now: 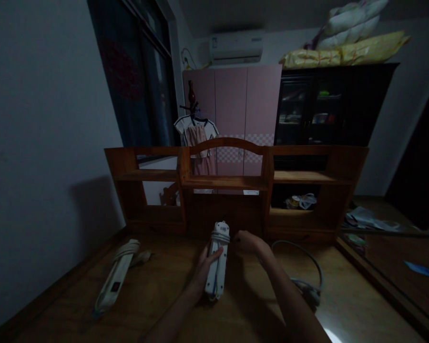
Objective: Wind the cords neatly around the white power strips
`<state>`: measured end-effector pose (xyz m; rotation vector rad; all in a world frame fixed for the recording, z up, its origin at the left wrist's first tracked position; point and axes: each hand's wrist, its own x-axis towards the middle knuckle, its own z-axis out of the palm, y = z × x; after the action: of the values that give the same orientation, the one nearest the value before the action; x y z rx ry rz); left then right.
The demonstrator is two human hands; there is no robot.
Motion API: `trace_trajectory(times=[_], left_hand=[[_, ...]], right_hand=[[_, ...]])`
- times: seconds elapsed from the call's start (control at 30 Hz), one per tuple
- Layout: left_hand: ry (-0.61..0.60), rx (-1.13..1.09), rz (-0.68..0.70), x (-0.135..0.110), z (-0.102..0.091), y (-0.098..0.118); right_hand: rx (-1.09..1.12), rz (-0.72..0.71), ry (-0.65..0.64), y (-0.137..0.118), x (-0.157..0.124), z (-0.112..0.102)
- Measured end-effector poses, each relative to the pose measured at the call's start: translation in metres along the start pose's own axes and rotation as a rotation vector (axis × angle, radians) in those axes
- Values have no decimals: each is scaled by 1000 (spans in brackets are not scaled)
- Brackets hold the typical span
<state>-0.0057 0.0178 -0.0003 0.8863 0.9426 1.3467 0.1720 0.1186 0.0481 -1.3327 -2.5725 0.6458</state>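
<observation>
My left hand (204,270) grips a white power strip (217,259) by its side, with the strip held lengthwise and its cord wound round the far end. My right hand (248,241) is curled just to the right of the strip's far end, fingers closed, seemingly on the cord there; what it holds is too dark to make out. A second white power strip (115,281), with its cord wrapped round it, lies on the wooden desk (171,305) to the left. A loose grey cable (313,269) loops on the desk at the right.
A wooden shelf hutch (232,183) stands along the back of the desk. Small items sit in its lower right compartment (301,201). A wall runs along the left. Behind are a pink wardrobe (236,105) and a dark cabinet (325,105). The room is dim.
</observation>
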Motion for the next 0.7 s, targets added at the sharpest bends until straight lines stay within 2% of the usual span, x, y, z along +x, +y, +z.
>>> trace_trajectory(times=[0.23,0.53,0.7], left_hand=[[11,12,-26,6,-7,-12],[292,89,127,11,-14,0],[339,157,163,14,-22,5]], right_hand=[[-130,49,-20,-6,-7,-6],[-242,81,39,-45,-21,-21],[-313,110,143,-63,-38,-37]])
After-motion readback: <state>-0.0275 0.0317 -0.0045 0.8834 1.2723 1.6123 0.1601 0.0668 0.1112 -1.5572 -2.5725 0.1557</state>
